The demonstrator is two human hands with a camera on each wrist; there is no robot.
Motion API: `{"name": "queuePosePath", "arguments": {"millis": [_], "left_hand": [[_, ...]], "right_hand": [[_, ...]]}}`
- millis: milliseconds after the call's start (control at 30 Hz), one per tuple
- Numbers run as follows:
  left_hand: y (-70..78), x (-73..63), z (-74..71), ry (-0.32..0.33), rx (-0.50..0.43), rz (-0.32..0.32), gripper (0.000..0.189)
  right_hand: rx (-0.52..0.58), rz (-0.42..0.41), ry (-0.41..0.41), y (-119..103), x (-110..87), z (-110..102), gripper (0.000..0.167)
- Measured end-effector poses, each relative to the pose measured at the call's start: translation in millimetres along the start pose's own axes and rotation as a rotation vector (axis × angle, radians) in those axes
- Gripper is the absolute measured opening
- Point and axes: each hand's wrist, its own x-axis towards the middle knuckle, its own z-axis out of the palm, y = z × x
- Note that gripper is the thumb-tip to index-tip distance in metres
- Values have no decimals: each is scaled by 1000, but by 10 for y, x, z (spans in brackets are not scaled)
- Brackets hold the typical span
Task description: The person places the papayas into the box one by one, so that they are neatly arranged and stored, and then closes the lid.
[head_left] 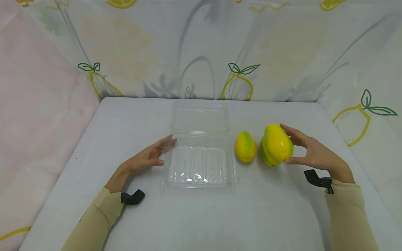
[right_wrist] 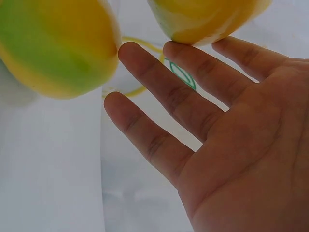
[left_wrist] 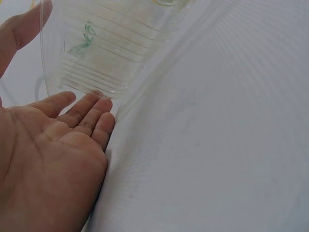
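Note:
A clear plastic clamshell box [head_left: 199, 132] lies on the table with its lid folded back. At its left side my left hand [head_left: 146, 158] rests with fairly straight fingers, the fingertips touching the box's edge. My right hand [head_left: 317, 155] holds a yellow-green mango [head_left: 281, 141] between thumb and fingertips, above the table. Partly hidden behind it, another yellow-green mango [head_left: 266, 156] shows. To their left, beside the box, a smaller-looking yellow-green mango [head_left: 246, 146] lies on the table. In the right wrist view, fingertips touch the upper mango [right_wrist: 207, 21]; the thumb is not seen there.
A white cloth covers the table [head_left: 201, 219]. Behind and beside it hang curtains [head_left: 201, 45] printed with lemons and leaves. Black wrist devices sit on both cuffs, the left one [head_left: 133, 197] near the table surface.

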Motion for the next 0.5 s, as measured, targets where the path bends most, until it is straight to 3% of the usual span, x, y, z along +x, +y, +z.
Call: {"name": "queuePosePath", "arguments": {"millis": [500], "left_hand": [[-24,-3,-14,0,11,-5,85]], "right_hand": [[17,-59,-10,-38,28,41,102]]}}
